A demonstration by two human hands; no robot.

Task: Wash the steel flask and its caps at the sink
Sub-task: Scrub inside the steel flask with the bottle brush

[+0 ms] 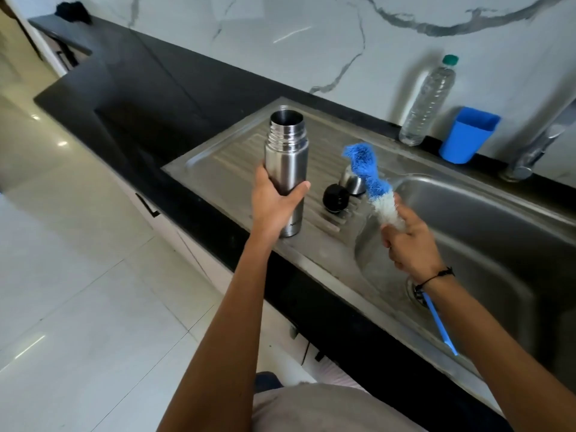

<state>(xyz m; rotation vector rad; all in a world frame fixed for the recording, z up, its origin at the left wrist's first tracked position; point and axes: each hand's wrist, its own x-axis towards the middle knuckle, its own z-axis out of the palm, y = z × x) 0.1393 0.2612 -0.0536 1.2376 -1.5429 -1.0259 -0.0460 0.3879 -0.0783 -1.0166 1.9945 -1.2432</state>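
Fingers of the left hand [274, 201] are curled round the lower body of the flask [286, 169], thumb across its front; the flask stands upright with its cap off on the ribbed draining board [224, 163], near the board's front edge; fingers of the right hand [411, 244] are clamped on the bottle brush [371, 182] just below its white bristles, with the blue bristle head raised over the inner edge of the board and the blue handle trailing back over the sink bowl [486, 232].

Assessment of the step in hand: the brush appears due to enter the open mouth; the flask is best held firm and tilted toward the bowl so that drips fall there; the bent head should go in straight, turning as it descends; a grip further down the handle would likely be needed to reach the bottom.

Surroundings, largest first: black counter [131, 98] along the board's far edge; tap [536, 148] at the bowl's far corner, no water seen running; clear plastic bottle [427, 101] and blue cup [467, 135] by the wall; steel cap [350, 182] and black stopper [336, 199] on the board between flask and brush.

Obstruction: both caps sit directly in the brush's path to the flask and could be knocked into the bowl.
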